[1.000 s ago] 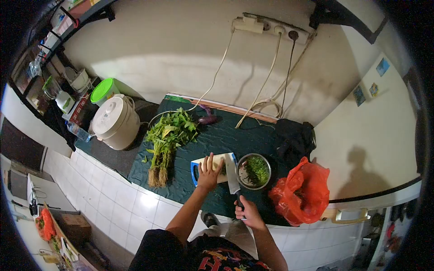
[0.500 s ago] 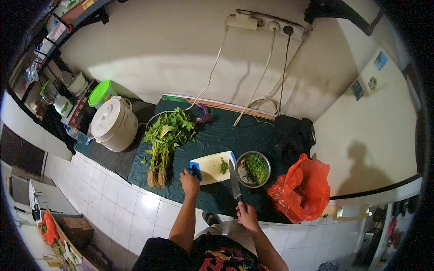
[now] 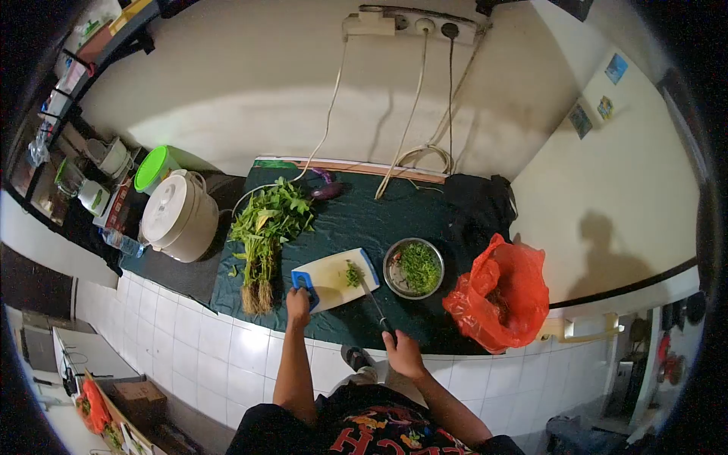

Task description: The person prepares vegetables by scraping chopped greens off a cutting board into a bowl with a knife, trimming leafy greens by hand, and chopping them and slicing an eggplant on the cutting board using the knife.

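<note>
My left hand (image 3: 298, 306) is closed on the blue handle end of a cutting board (image 3: 327, 283), white with blue ends. In my right hand (image 3: 404, 354) is a kitchen knife (image 3: 371, 296), its blade lying slantwise over the board's right part. The blade's tip touches or nearly touches a small heap of chopped greens (image 3: 353, 274). Right of the board stands a metal bowl (image 3: 389, 284) with more chopped greens (image 3: 422, 267) inside. A bundle of leafy greens with roots (image 3: 265, 235) lies left of the board.
An open red plastic bag (image 3: 485, 303) stands at the table's right end, near a black cloth (image 3: 478, 208). Eggplants (image 3: 326, 191) lie toward the back. A rice cooker (image 3: 178, 216) and a green-lidded tub (image 3: 154, 171) stand left. Cables (image 3: 413, 114) hang down the wall.
My left hand has taken hold of the board's handle, and the board is turned a little. The knife has moved left from beside the bowl to the chopped greens. The whole view has shifted slightly.
</note>
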Demonstrator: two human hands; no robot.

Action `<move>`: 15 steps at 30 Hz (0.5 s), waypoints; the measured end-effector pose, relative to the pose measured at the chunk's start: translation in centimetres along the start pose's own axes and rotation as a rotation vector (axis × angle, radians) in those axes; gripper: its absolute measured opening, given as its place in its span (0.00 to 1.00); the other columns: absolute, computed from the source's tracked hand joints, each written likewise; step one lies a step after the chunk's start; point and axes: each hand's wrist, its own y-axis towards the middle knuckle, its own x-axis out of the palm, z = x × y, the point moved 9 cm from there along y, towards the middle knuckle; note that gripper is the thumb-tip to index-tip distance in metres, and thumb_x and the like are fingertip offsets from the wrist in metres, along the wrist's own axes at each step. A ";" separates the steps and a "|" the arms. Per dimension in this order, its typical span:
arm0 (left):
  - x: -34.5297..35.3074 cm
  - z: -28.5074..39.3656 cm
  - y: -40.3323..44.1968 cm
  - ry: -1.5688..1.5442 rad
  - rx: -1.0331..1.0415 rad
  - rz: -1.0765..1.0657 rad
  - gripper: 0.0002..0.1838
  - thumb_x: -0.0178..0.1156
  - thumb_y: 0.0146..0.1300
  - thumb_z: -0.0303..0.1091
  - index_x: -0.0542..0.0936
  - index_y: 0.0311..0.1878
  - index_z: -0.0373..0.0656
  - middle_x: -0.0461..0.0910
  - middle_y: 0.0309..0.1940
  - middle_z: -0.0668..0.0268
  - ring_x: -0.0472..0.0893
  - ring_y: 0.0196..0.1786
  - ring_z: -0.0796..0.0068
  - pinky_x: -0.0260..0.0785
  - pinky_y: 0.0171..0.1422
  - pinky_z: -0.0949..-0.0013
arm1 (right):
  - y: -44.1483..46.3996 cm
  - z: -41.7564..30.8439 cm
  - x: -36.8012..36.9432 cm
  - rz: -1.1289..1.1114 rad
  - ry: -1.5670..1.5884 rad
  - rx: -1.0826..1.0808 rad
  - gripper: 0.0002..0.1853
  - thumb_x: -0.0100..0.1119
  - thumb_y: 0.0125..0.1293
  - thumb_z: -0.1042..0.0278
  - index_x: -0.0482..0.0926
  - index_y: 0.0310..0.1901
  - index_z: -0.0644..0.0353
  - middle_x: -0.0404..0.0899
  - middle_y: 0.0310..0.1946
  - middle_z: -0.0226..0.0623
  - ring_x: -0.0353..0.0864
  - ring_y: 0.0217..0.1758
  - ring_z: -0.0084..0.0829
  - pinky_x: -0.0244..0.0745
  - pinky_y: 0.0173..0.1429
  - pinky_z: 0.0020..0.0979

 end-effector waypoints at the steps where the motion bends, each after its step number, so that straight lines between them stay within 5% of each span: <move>1: 0.0 -0.6 -0.2 -0.284 0.060 -0.052 0.11 0.54 0.67 0.37 0.77 0.41 0.39 0.76 0.30 0.65 0.76 0.31 0.71 0.70 0.37 0.63 | -0.2 -0.7 0.0 0.009 -0.037 -0.048 0.25 0.50 0.74 0.47 0.77 0.39 0.67 0.80 0.28 0.59 0.80 0.37 0.64 0.73 0.40 0.54; 2: -0.5 -1.3 -0.3 -0.570 0.116 -0.103 0.08 0.52 0.69 0.35 0.76 0.42 0.41 0.75 0.29 0.69 0.75 0.30 0.74 0.69 0.36 0.65 | -0.3 -1.4 0.1 0.015 -0.075 -0.098 0.24 0.50 0.75 0.48 0.76 0.39 0.67 0.79 0.27 0.59 0.80 0.36 0.64 0.73 0.39 0.55; 3: -1.6 -2.2 0.1 -0.477 0.165 -0.151 0.05 0.49 0.72 0.33 0.74 0.43 0.46 0.73 0.29 0.72 0.71 0.29 0.80 0.67 0.34 0.71 | -0.4 -2.1 -0.2 0.018 -0.074 -0.095 0.24 0.50 0.75 0.48 0.76 0.39 0.67 0.79 0.27 0.59 0.80 0.36 0.64 0.73 0.39 0.55; 9: -3.5 3.0 -6.0 -0.687 0.102 0.022 0.05 0.49 0.75 0.33 0.72 0.41 0.48 0.67 0.25 0.76 0.66 0.26 0.83 0.59 0.30 0.74 | -2.0 -8.7 -2.2 -0.140 -0.047 -0.152 0.23 0.49 0.75 0.49 0.75 0.46 0.67 0.81 0.31 0.58 0.81 0.35 0.63 0.76 0.38 0.56; 15: 1.1 9.1 -11.3 -0.742 0.173 -0.015 0.04 0.49 0.74 0.31 0.73 0.42 0.47 0.68 0.27 0.76 0.67 0.29 0.84 0.61 0.34 0.74 | 0.0 -9.6 -1.9 -0.019 -0.144 -0.294 0.21 0.50 0.75 0.51 0.74 0.43 0.66 0.81 0.27 0.57 0.82 0.29 0.59 0.76 0.32 0.54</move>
